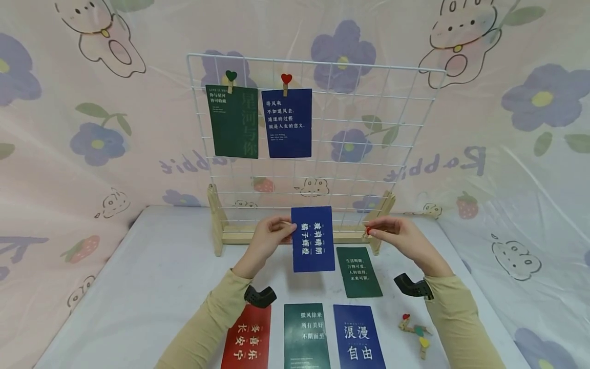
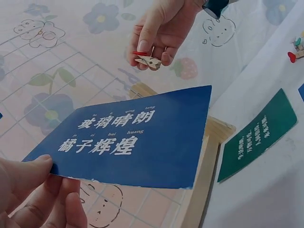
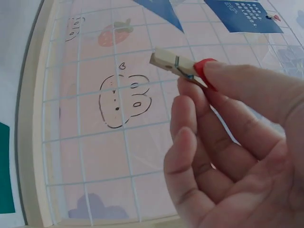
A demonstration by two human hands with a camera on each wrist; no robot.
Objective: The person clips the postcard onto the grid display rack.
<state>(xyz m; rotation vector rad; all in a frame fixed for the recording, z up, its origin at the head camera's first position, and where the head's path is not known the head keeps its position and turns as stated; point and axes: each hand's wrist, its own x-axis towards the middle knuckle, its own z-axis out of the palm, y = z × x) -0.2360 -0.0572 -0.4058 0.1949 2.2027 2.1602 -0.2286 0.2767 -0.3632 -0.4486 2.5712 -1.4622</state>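
Observation:
My left hand (image 1: 269,241) pinches a blue card (image 1: 313,240) by its left edge, thumb on the printed face, in front of the rack's base. White characters on that card run sideways in the head view. My right hand (image 1: 405,240) pinches a small wooden clothespin (image 3: 173,64) with a red heart between thumb and fingers, apart from the card. Behind both stands a white wire grid rack (image 1: 369,148). On its upper left hang a green card (image 1: 233,123) under a green-heart clothespin (image 1: 231,79) and another blue card (image 1: 287,125) under a red-heart clothespin (image 1: 286,83).
On the white table (image 1: 152,287) lie a red card (image 1: 249,338), a green card (image 1: 306,338), a blue card (image 1: 359,338) and a smaller-looking green card (image 1: 359,271). Several heart clothespins (image 1: 417,333) lie by the right forearm. Wooden feet (image 1: 215,220) carry the rack; a patterned cloth (image 1: 507,169) hangs behind.

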